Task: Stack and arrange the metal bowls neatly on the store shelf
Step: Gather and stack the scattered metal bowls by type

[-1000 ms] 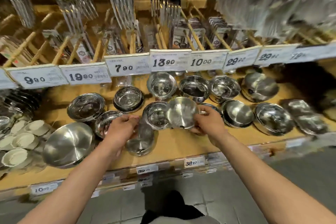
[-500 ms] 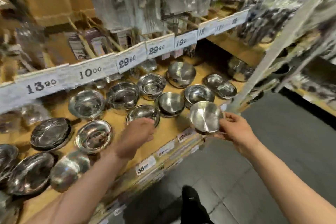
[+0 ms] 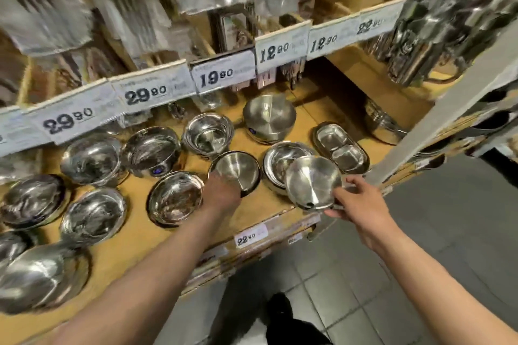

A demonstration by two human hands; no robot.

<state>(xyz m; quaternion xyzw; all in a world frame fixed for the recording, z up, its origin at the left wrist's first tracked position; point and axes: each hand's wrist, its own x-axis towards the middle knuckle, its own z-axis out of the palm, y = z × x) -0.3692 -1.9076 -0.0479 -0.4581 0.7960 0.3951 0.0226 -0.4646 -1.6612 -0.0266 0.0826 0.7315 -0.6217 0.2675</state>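
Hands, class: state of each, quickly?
Left hand: grips matte round steel bowl on shelf.
Right hand: holds tilted shiny steel bowl.

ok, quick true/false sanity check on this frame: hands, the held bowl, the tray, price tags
1. The right hand holds a metal bowl tilted, over the front edge of the shelf. True.
2. The left hand is holding a spoon. False: it reaches onto a bowl on the shelf; how its fingers lie is hidden.
3. A two-compartment metal tray lies on the shelf beyond the held bowl. True.
4. The tag above the middle bowls reads 49.90. False: it reads 19.90.
5. All bowls on the shelf sit in one single stack. False: they are spread out across the shelf.
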